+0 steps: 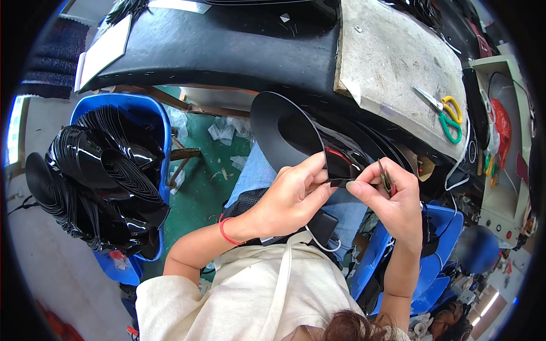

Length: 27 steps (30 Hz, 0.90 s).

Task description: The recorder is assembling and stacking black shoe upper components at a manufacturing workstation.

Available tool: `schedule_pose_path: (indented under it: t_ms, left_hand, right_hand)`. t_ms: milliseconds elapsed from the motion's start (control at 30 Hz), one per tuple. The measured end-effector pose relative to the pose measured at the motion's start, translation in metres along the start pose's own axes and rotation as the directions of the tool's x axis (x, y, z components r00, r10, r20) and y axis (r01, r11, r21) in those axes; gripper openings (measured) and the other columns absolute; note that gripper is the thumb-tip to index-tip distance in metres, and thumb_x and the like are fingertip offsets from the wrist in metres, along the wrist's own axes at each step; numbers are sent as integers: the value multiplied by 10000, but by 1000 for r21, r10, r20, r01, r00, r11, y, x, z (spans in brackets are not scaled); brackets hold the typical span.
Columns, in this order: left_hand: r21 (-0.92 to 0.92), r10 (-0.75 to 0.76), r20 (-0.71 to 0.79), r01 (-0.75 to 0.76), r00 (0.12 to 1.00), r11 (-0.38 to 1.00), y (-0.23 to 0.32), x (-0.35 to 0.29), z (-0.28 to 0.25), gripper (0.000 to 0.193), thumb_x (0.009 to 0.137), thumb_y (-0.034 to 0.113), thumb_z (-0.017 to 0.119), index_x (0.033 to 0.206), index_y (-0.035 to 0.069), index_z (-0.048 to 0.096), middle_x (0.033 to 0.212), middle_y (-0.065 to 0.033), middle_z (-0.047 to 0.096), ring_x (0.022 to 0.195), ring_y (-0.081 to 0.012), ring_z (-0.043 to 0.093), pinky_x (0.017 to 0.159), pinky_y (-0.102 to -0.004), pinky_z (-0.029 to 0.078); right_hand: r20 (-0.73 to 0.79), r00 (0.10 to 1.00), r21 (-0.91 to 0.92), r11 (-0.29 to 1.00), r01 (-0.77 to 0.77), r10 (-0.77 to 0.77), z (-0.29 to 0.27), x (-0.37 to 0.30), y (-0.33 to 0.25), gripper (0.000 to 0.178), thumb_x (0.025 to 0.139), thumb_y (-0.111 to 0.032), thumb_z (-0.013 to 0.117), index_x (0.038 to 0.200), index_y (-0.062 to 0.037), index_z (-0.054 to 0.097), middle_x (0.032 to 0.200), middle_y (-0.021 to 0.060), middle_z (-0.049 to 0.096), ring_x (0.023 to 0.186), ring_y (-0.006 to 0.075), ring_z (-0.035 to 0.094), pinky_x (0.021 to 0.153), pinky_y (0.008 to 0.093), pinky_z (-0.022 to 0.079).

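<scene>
A glossy black curved sheet piece (287, 128) hangs before me, below the table's front edge. My left hand (298, 190) is closed on its lower corner, thumb and fingers pinching the edge. My right hand (392, 196) is closed too, its thumb and index finger at the same lower edge, a short way to the right. Small thread snips (388, 181), dark metal with a red part, are tucked in the right hand's fingers. Their tip points up, away from the piece. More glossy black pieces (372, 133) lie behind, partly hidden by the held one.
A blue chair (166, 131) on the left bears a heap of black pieces (108, 176). Scissors (446, 113) with yellow and green handles rest on a worn grey board (398, 62) on the black table (244, 48). At the lower right stands a blue bin (441, 238).
</scene>
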<state>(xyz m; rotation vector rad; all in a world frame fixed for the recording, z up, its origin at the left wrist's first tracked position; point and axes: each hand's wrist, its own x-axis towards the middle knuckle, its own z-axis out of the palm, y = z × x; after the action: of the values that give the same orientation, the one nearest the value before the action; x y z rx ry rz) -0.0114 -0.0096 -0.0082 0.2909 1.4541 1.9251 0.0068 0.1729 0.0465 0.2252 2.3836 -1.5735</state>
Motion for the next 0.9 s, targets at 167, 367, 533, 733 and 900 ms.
schedule_pose_path:
  t_ms: [167,367,533,733,900]
  left_hand:
    - [91,146,-82,-139,986,986,-7,0,4,160,842,-30,498,998,-26,463,632,-48,480,592,-59,389,498,-245,332]
    - [235,152,-161,-111,975,966,-8,-5,3,159,866,24,541,1013,-37,527,619,-37,535,563,-44,420,483,-242,358]
    - [39,103,-134,-99,986,994,2,-15,2,272,899,30,497,1158,-54,494,810,-38,634,721,-43,504,633,-207,425]
    - [149,53,-101,-38,993,988,-11,-25,-9,271,899,88,533,1130,-49,503,750,30,511,641,-3,402,529,-174,310]
    - [-101,-35,-95,26,995,995,-20,-36,-17,289,896,114,549,1135,-42,500,801,19,540,678,-11,438,569,-175,338]
  right_hand:
    - [-17,1000,-126,992,10,-12,3,1,-3,147,737,-90,710,738,-21,580,536,-15,529,458,-4,374,414,175,272]
    - [-74,987,-614,787,66,-140,6,2,-13,374,720,-333,738,691,-23,531,512,65,542,429,195,544,417,304,400]
    - [-41,975,-464,869,174,-217,-13,-6,4,268,694,-219,748,730,-8,586,554,46,547,460,153,502,445,267,373]
    - [-19,988,-164,975,150,-156,-15,-9,10,180,684,-45,740,793,30,617,676,78,611,555,101,533,496,232,404]
    - [79,993,-121,988,96,-87,-16,-3,13,188,703,-84,736,796,33,621,651,84,590,554,94,516,504,227,394]
